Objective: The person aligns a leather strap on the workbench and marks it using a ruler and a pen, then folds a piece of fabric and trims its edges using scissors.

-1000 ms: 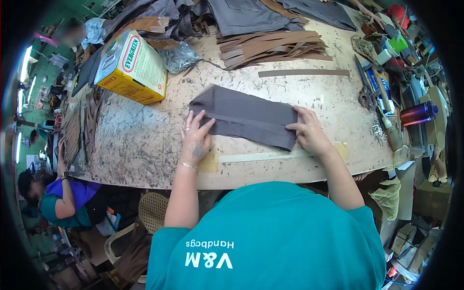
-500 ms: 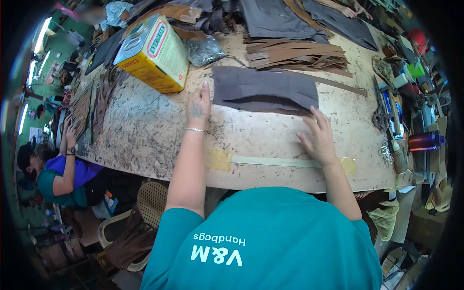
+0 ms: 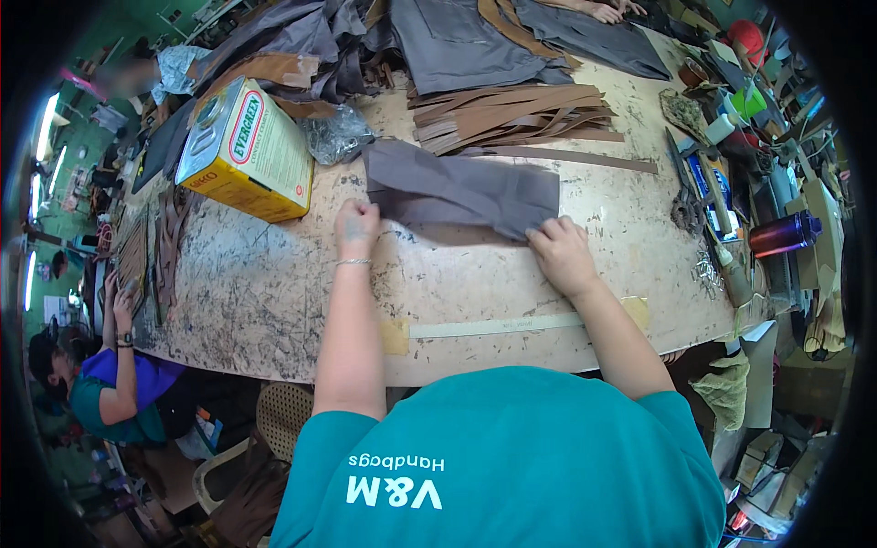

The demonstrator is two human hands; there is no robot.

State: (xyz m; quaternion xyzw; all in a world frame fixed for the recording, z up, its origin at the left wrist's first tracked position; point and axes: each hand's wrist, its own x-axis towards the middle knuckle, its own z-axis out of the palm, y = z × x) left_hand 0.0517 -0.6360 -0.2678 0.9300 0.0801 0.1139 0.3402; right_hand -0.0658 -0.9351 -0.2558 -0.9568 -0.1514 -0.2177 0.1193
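Cloth (image 3: 466, 187), dark gray, in a long rumpled panel, was spread over the bench (image 3: 457, 283) to the right of the big yellow-and-white tin (image 3: 265, 151). Left hand (image 3: 357, 224) was just right of the tin's near corner, curled up tight and looking like it had the cloth's near corner pinched. Right hand (image 3: 562, 254) was a good way further right of the tin, fingers bent down and gripping the other near corner. Bit of blur on the cloth, so no clue how many layers it had. Crinkly clear plastic (image 3: 338, 132) sat right beside the tin, and a pile of brown strips (image 3: 512, 117) lay well off to the tin's right.
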